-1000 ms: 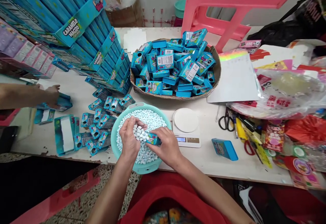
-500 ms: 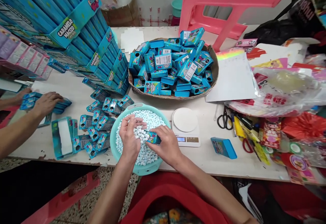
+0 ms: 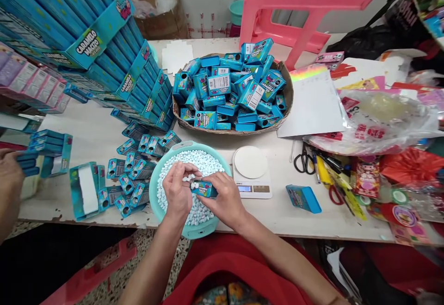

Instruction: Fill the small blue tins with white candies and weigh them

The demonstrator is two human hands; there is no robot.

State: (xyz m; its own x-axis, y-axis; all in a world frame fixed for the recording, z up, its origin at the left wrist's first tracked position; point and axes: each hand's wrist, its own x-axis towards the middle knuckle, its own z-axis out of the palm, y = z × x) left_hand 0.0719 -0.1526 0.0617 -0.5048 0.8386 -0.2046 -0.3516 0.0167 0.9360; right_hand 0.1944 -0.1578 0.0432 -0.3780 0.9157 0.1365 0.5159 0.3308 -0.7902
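Above a turquoise basin [image 3: 155,203] of small white candies [image 3: 197,210], my left hand [image 3: 177,188] is cupped round a few candies [image 3: 188,178]. My right hand [image 3: 225,196] grips a small blue candy box [image 3: 205,189] on its side, its open end facing my left palm. Candies sit at the mouth of the box. To the right of the basin stands a white kitchen scale [image 3: 252,171]. Several blue boxes with round holes [image 3: 140,168] lie in a group left of the basin.
Behind the basin, a cardboard tray [image 3: 232,131] is heaped with blue boxes. Stacked display cartons [image 3: 104,50] tower at the left, near a co-worker's hand [image 3: 10,175]. Scissors [image 3: 305,164], pens and plastic bags [image 3: 378,124] crowd the right side. A lone blue box [image 3: 303,198] lies right of the scale.
Fewer candies show in my left palm, and the box's mouth has come closer to it. The co-worker's hands have moved left with blue boxes, leaving some in a carton.
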